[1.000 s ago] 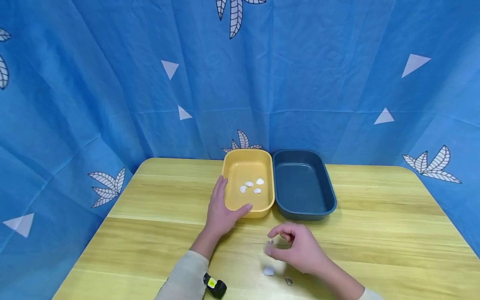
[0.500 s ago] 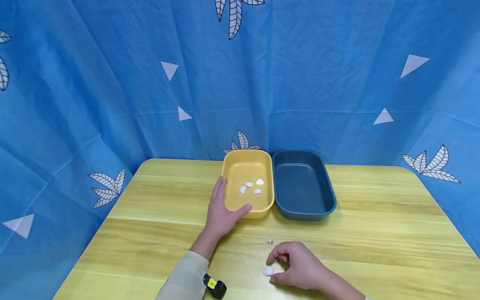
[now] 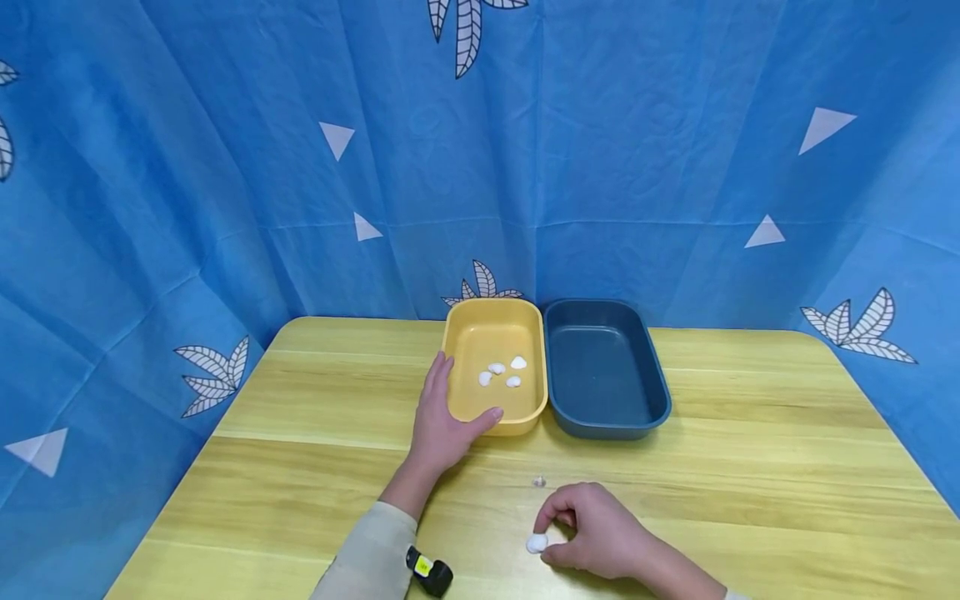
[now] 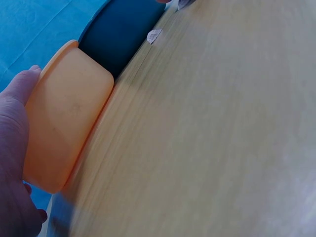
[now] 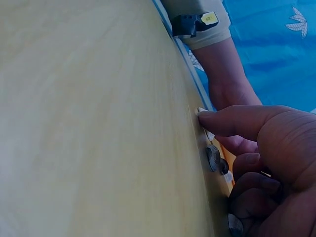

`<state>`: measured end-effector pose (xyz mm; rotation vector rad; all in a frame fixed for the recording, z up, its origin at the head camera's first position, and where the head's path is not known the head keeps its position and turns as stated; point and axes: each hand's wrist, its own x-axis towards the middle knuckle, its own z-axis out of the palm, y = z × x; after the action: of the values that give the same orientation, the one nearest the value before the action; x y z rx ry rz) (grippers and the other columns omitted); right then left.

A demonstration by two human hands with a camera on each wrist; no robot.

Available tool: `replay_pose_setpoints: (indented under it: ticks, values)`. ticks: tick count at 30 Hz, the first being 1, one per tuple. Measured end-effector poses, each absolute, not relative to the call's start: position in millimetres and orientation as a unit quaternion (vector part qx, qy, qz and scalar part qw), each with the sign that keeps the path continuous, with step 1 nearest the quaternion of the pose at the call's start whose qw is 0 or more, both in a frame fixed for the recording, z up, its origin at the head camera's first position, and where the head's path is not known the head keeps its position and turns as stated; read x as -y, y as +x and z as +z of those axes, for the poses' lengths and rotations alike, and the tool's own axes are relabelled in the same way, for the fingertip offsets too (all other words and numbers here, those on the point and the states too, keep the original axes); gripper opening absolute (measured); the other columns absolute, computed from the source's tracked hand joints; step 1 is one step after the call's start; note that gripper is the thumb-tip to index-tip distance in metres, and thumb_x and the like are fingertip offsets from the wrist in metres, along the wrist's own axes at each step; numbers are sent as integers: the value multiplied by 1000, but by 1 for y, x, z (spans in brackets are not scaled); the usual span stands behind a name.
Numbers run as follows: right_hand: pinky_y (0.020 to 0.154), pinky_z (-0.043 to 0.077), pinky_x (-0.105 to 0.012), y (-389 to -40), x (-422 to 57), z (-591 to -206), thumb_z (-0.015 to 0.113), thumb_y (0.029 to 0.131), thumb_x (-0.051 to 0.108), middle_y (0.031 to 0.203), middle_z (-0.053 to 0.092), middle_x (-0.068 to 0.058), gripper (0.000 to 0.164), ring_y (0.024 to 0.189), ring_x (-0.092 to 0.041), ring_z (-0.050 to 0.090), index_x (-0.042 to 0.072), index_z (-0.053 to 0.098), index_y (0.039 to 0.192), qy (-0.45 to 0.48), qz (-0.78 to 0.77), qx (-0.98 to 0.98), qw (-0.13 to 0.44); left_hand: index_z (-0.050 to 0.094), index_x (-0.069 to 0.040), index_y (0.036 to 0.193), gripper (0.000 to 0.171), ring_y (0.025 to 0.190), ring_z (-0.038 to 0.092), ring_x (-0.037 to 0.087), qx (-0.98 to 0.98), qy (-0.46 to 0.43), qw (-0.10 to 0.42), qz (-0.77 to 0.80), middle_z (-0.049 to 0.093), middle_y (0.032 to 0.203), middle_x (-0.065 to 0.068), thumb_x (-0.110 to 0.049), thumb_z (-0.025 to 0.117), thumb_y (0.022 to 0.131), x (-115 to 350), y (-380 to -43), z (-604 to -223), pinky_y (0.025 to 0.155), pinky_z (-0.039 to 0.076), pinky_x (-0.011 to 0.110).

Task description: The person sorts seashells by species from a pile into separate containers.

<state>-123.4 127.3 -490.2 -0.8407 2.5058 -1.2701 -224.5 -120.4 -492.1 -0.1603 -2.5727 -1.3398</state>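
Note:
My right hand [image 3: 596,533] pinches at a small white shell [image 3: 536,543] near the front of the table, thumb and forefinger at its right edge. The other fingers are curled in. My left hand [image 3: 442,425] rests against the yellow tray [image 3: 450,329], fingers fairly straight along its left side and thumb on the near rim. Several white shells [image 3: 497,368] lie inside that tray. A smaller pale shell [image 3: 539,482] is on the table beyond my right hand. In the right wrist view, dark shells [image 5: 213,158] lie close to the right hand's fingers.
A dark blue tray [image 3: 606,429] stands right beside the yellow one, with nothing visible in it. Both are on a light wooden table [image 3: 750,467]. A blue curtain [image 3: 637,167] hangs behind. A black device [image 3: 431,573] with a yellow label is at the left sleeve.
My right hand has come nearer me, from over the small pale shell to the white shell, and its fingertips have closed in on it. The left hand has stayed at the yellow tray.

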Motion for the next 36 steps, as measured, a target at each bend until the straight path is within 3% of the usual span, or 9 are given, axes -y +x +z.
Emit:
replay_pose_setpoints:
  ticks: [12, 20, 30, 36]
  values:
    - [55, 30, -18, -123, -127, -490, 86, 72, 11, 61, 35, 16, 24, 56, 0, 32, 26, 71, 83, -285, -435, -846, 115, 28, -12, 157, 108, 147, 20, 23, 878, -52, 115, -462, 14, 165, -6, -54, 84, 75, 120, -223, -492, 115, 24, 50]
    - [55, 30, -17, -122, -125, -488, 86, 73, 11, 61, 35, 15, 23, 57, 1, 32, 26, 71, 83, -288, -444, -840, 117, 27, -16, 158, 109, 147, 20, 22, 883, -55, 119, -451, 13, 165, -6, -62, 80, 74, 121, -224, -493, 115, 24, 49]
    - [55, 31, -16, -120, -122, -481, 85, 72, 8, 63, 37, 13, 25, 57, 1, 34, 25, 72, 85, -291, -468, -826, 120, 28, -11, 157, 110, 147, 20, 23, 881, -55, 120, -454, 14, 165, -5, -62, 80, 74, 121, -224, -492, 115, 24, 50]
    - [53, 46, -24, -123, -122, -473, 83, 77, 6, 60, 39, 3, 21, 51, -3, 46, 21, 72, 85, -268, -495, -815, 135, 28, -12, 157, 109, 147, 20, 22, 880, -59, 123, -456, 14, 164, -6, -58, 82, 74, 121, -225, -493, 114, 24, 49]
